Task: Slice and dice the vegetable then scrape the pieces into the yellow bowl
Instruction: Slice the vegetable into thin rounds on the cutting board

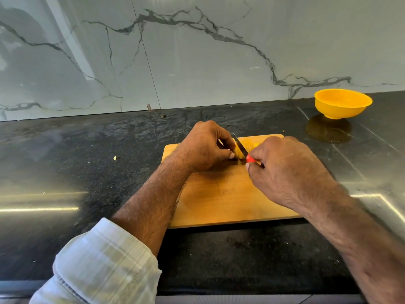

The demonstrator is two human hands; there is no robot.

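**Knife in the vegetable, bowl waiting far right**

Marble-veined wall behind, and a dark, glossy worktop (pixel 65 172) carries a wooden board (pixel 223 198) square in front of the person. We're mid-slice. The vegetable (pixel 241 152), pale yellow, sits near the board's far edge, tucked between the two hands. Part of it to the right of the blade already looks fanned into slices, though the hands hide much of it.

Left hand (pixel 203 148) is curled over the uncut end, fingertips and thumb pinching it down, knuckles close against the blade. Right hand (pixel 285 170) is clamped on the knife (pixel 241 148), fingers wrapped round a red handle with only a bit of it showing, the blade angled down into the flesh.

How will this thing handle? My read: firm and stiff enough to hold a clean slice, light, and likely a bit slick on its cut faces, so the shrinking end could squirm under the fingers. Best hold is just where it is now, on the uncut end, fingertips tucked back from the edge. Loose slices look thin and may topple or slide when pushed.

The bowl (pixel 343 103) stands well apart at the far right, near the wall, with nothing visible inside. Slicing seems underway, dicing and scraping not yet done. One stray scrap (pixel 114 158) lies on the worktop to the left.
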